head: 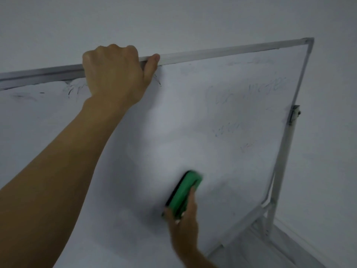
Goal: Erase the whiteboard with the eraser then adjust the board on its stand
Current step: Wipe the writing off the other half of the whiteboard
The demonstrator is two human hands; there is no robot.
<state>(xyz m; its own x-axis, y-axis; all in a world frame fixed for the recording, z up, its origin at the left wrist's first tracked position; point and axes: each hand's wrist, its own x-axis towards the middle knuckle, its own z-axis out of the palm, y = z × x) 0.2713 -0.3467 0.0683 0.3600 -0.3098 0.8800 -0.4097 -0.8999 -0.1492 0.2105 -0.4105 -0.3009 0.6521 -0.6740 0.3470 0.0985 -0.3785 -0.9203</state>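
Clamping top rail [222,52] of silver-framed white whiteboard [193,117], upper centre, in left grip [116,74], likely steadying; pressing green plastic eraser [185,192], lower centre, held in right grip [183,225].

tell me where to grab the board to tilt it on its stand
The top rail, from above, fingers hooked over the back as the left hand does. It is a narrow straight bar, far from the side bracket, likely the pivot, so leverage should be good.
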